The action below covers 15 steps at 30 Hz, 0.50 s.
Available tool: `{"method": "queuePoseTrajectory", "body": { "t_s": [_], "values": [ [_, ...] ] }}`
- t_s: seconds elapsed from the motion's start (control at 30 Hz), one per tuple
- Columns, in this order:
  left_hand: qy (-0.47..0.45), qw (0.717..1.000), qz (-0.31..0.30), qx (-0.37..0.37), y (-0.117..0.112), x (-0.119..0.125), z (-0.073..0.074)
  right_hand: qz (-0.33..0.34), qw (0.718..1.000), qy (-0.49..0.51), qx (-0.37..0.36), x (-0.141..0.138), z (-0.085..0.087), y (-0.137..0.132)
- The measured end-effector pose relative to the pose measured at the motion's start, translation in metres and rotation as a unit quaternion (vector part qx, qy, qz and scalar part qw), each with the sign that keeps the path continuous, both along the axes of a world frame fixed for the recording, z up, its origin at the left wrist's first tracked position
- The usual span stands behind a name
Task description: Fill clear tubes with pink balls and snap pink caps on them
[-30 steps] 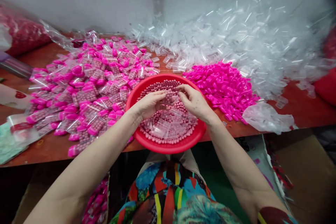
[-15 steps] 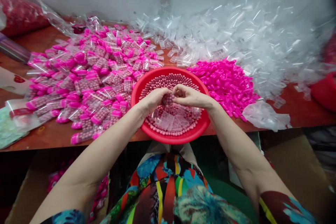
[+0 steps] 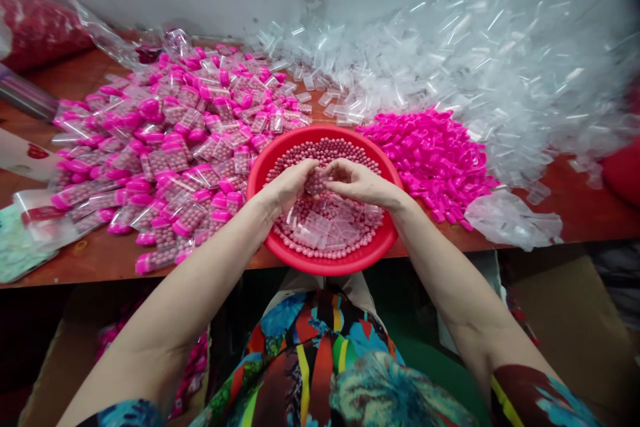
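Left hand (image 3: pixel 291 188) grasps a small, clear plastic case of round pink beads (image 3: pixel 316 184) over the round red plastic basin (image 3: pixel 327 265); right hand (image 3: pixel 363 185) curls beside the case, its grip unclear.

- I hold my left hand (image 3: pixel 293 185) above the basin (image 3: pixel 330 263), fingers (image 3: pixel 309 169) curled.
- My right hand (image 3: pixel 363 185) faces it, fingers bent.
- Both forearms (image 3: pixel 220 250) slant toward the basin.

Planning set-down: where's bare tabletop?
Bare brown tabletop shows right, between crumpled translucent bag and rounded red object; back left, between bulging red plastic bag and pink-capped bead containers. Crowded: beside round red plastic basin, those containers left, pink plastic pieces right.
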<state>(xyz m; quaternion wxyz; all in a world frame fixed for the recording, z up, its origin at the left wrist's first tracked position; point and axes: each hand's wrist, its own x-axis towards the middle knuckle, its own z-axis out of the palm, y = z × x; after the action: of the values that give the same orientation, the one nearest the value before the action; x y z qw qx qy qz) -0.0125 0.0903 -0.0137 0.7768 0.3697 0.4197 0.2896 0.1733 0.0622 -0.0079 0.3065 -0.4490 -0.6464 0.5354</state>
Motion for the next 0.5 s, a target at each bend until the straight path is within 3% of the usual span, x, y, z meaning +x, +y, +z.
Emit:
{"method": "queuePoseTrajectory", "body": {
  "t_s": [0.3,0.4,0.5],
  "values": [
    [-0.047,0.997,-0.053,-0.034,-0.006,0.003,0.007,-0.035,0.999,0.008,0.016,0.009,0.002,-0.009],
    [-0.046,0.997,-0.057,-0.033,-0.009,0.006,0.010,-0.019,1.000,-0.010,0.019,0.013,0.008,-0.014],
    [-0.019,0.998,-0.055,-0.013,-0.014,0.009,0.013,0.012,0.999,-0.018,-0.027,0.017,0.014,-0.017]
  ]
}}
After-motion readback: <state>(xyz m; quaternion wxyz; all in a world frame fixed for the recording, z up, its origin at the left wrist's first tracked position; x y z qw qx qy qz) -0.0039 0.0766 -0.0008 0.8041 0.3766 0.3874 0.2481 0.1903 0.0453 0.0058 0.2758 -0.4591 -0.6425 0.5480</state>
